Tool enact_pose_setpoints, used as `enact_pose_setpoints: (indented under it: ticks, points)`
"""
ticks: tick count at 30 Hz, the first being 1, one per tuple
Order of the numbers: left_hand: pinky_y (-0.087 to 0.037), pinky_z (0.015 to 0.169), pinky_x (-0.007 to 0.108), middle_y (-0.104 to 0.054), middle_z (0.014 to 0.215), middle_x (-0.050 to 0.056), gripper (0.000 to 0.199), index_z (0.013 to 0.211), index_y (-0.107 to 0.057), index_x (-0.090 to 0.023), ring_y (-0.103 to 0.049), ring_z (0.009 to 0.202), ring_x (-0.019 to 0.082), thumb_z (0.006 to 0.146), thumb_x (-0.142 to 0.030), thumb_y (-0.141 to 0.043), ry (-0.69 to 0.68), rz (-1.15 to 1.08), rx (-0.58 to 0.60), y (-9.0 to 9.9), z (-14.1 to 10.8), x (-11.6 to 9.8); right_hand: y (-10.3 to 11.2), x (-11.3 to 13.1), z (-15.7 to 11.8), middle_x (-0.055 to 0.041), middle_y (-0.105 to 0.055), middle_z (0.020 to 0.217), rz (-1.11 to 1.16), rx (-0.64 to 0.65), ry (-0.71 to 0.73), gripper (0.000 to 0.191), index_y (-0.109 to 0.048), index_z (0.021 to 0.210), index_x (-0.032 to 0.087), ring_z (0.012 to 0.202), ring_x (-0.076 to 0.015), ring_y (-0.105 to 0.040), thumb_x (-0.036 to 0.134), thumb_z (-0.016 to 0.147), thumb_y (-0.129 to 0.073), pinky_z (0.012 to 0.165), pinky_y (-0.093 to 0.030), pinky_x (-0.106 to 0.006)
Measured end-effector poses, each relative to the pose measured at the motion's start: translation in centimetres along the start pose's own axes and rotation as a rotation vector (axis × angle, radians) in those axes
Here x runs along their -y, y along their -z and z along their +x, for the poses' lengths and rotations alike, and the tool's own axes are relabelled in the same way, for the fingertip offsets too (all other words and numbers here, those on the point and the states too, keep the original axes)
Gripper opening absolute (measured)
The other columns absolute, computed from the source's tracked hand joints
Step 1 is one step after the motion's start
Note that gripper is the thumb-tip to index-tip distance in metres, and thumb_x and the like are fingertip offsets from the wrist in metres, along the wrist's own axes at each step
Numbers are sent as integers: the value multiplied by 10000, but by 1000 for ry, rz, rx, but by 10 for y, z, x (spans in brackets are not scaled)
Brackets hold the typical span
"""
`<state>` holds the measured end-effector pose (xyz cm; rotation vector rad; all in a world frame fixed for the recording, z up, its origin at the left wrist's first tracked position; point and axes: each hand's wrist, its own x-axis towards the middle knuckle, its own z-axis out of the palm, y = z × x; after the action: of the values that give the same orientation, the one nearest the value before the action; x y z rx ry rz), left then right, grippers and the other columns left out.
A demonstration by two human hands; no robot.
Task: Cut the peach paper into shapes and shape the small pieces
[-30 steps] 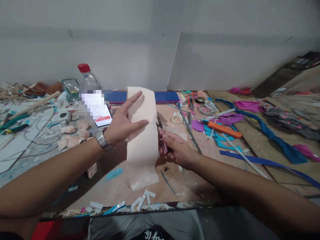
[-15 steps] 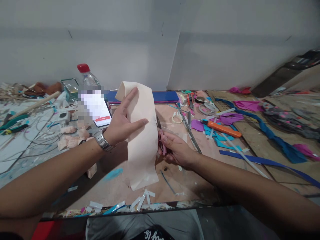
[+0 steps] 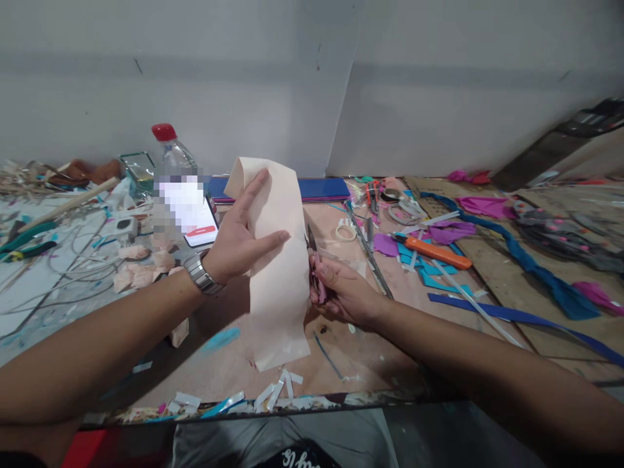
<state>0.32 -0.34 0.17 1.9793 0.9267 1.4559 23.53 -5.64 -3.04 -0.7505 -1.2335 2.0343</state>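
A long cream sheet [image 3: 277, 292], perhaps paper or thin foam, stands tilted over the middle of the table, its top left corner curling over. My left hand [image 3: 244, 231] grips its left side, with thumb and forefinger stretched across the front face; the other fingers are partly hidden behind it. In my right hand [image 3: 344, 289] are scissors [image 3: 319, 292] with pinkish handles, held at the sheet's right edge. Their dark blades point up and away along that edge, and one blade shows beside it. Whether the blades bite into the sheet I cannot tell.
A lit phone [image 3: 199, 224] leans by a red-capped bottle [image 3: 170, 146] at the back left. To the right lie an orange cutter knife [image 3: 433, 250], a tape roll [image 3: 345, 232] and blue strips [image 3: 521, 318]. Pliers [image 3: 29, 244] lie far left; white scraps [image 3: 277, 390] line the front edge.
The scissors' blades look slightly more apart from the sheet's edge and the handles have shifted a little. Both hands and the sheet stay almost in place.
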Motion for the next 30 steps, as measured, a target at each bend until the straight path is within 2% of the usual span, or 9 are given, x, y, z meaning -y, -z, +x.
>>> enact_pose_setpoints:
  ticks: [14, 30]
  points:
    - [-219, 1322, 517, -312, 1706, 39, 985, 1591, -378, -358, -276, 1584, 322, 753, -472, -883, -3, -26, -3, -1, 0, 5, -1, 2, 0, 69, -634, 619, 28, 20, -23, 487, -504, 899, 201, 322, -17, -359, 637, 854, -717, 318, -242, -115]
    - [-217, 1321, 526, -309, 1708, 26, 1006, 1602, -356, -377, -257, 1589, 332, 750, -490, -880, -35, 2, 9, 0, 0, 8, -1, 2, -1, 63, -632, 621, 40, 37, 10, 451, -510, 878, 194, 322, -10, -339, 599, 878, -708, 323, -246, -118]
